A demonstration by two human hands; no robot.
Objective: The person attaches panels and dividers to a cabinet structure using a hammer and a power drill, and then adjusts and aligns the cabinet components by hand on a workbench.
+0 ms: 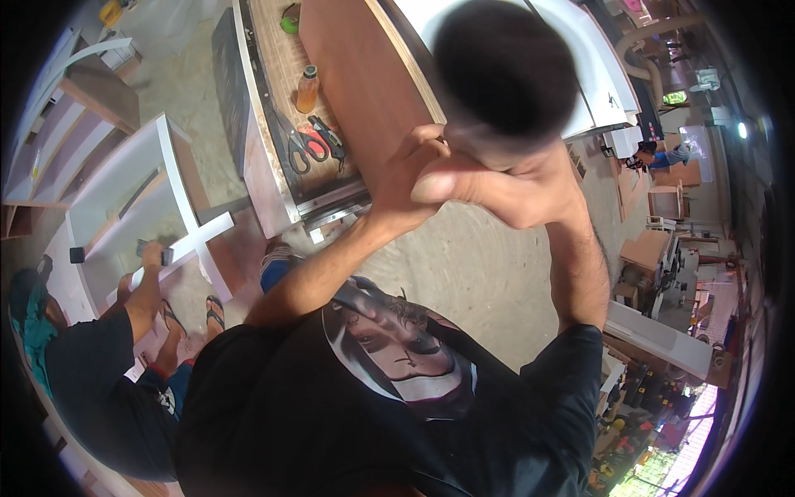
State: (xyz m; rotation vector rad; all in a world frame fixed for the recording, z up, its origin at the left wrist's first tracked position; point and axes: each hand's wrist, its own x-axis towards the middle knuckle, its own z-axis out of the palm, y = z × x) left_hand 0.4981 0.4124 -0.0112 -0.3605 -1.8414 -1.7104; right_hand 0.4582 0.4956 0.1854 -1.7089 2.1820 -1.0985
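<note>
My right hand (522, 190) is raised before my chest, its thumb stretched across toward the left. Above it a dark round thing (505, 66), blurred and close, appears to be in its grip; its kind is not clear. My left hand (406, 182) meets the right thumb, fingers curled and partly covered, so what they hold, if anything, is hidden. Beyond them stands a brown panel (356, 66) on a wooden workbench (269, 50). Beside the panel lie large scissors (296, 145), a red-and-black hand tool (327, 139) and a bottle of amber liquid (307, 89).
At the left, another person's hand (151, 253) holds a dark block against a white cabinet frame (178, 166). That person's sandalled feet are close by. A white panel (592, 58) lies beyond my right hand. Boards and tools (654, 398) crowd the right side.
</note>
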